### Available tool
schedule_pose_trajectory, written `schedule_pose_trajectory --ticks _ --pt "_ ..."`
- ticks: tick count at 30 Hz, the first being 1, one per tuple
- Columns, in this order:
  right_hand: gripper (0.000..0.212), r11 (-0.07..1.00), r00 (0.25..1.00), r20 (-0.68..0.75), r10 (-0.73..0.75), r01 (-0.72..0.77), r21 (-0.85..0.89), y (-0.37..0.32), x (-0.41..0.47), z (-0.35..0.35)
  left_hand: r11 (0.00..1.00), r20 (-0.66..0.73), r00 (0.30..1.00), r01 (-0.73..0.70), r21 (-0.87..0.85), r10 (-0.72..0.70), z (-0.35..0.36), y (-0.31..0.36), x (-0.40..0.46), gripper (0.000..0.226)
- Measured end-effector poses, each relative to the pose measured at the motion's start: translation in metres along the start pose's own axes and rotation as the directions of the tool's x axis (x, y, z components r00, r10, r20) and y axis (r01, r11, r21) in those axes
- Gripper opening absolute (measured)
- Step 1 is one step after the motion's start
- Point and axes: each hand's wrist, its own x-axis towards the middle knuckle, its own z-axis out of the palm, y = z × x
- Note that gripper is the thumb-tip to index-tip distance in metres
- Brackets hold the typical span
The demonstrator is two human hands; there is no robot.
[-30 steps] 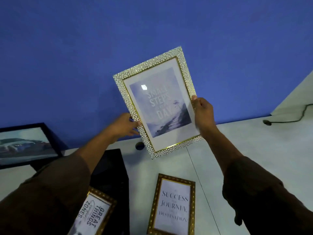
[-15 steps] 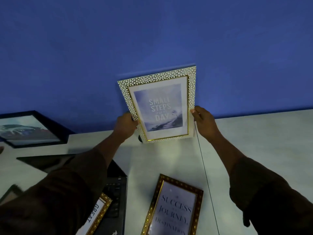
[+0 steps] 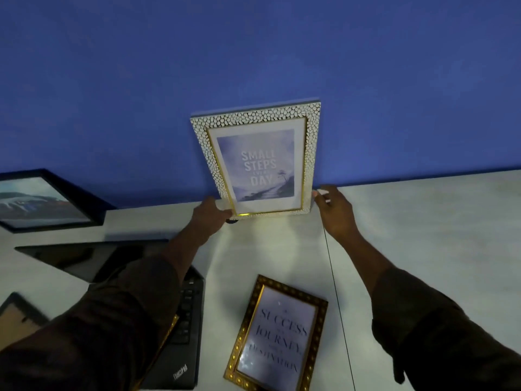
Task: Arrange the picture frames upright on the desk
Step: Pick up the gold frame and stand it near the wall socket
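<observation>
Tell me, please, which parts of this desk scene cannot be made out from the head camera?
- White pebbled frame: its back and any stand are hidden by the frame itself.
- Left hand: fingertips are hidden behind the frame's lower corner.
- Frame under the left sleeve: only a gold edge shows.
- Black frame: cut off by the left edge.
- Gold frame: bottom cut off by the lower edge.
- Small word between STEPS and DAY: too small to read.

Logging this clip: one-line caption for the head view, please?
Both hands set the white pebbled frame upright against the blue wall, left hand gripping, right hand beside it.
</observation>
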Motion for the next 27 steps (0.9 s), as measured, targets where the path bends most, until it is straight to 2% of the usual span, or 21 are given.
schedule_pose_trajectory --ticks 2,4,7,11,15,18,21,25,27 --pt "0.044 0.996 0.996 0.05 0.075 -0.072 -0.061 0.018 -0.032 0.005 0.999 0.115 0.993 0.035 -0.001 -0.034 0.021 -0.023 -0.021 0.069" --pt "0.044 0.987 0.987 0.084 0.135 -0.126 -0.104 0.039 -0.071 0.011 0.997 0.207 0.976 0.071 0.01 -0.072 0.047 -0.054 -0.045 0.065" --pt "0.04 0.976 0.977 0.1 0.186 -0.172 -0.13 0.069 -0.131 0.02 0.993 0.266 0.957 0.113 0.024 -0.115 0.082 -0.098 -0.079 0.06" --pt "0.028 0.953 0.96 0.073 0.269 -0.255 -0.165 0.105 -0.209 0.029 0.984 0.247 0.953 0.172 0.038 -0.176 0.115 -0.131 -0.123 0.053" --pt "0.039 0.919 0.932 0.007 0.363 -0.356 -0.168 0.111 -0.255 0.047 0.986 0.217 0.963 0.146 0.081 -0.161 0.134 -0.146 -0.143 0.058" --pt "0.044 0.883 0.885 -0.049 0.463 -0.465 -0.065 0.104 -0.266 0.056 0.985 0.185 0.973 0.115 0.129 -0.138 0.14 -0.154 -0.147 0.055" --pt "0.036 0.82 0.82 -0.01 0.572 -0.571 0.034 0.102 -0.265 0.054 0.989 0.186 0.978 0.076 0.129 -0.099 0.134 -0.157 -0.159 0.047" --pt "0.05 0.827 0.828 0.067 0.557 -0.56 0.042 0.095 -0.265 0.055 0.998 0.213 0.976 0.041 0.044 -0.049 0.12 -0.168 -0.182 0.032" --pt "0.048 0.853 0.853 0.075 0.517 -0.52 0.037 0.086 -0.269 0.056 0.999 0.223 0.975 0.019 -0.041 -0.009 0.111 -0.174 -0.193 0.032"
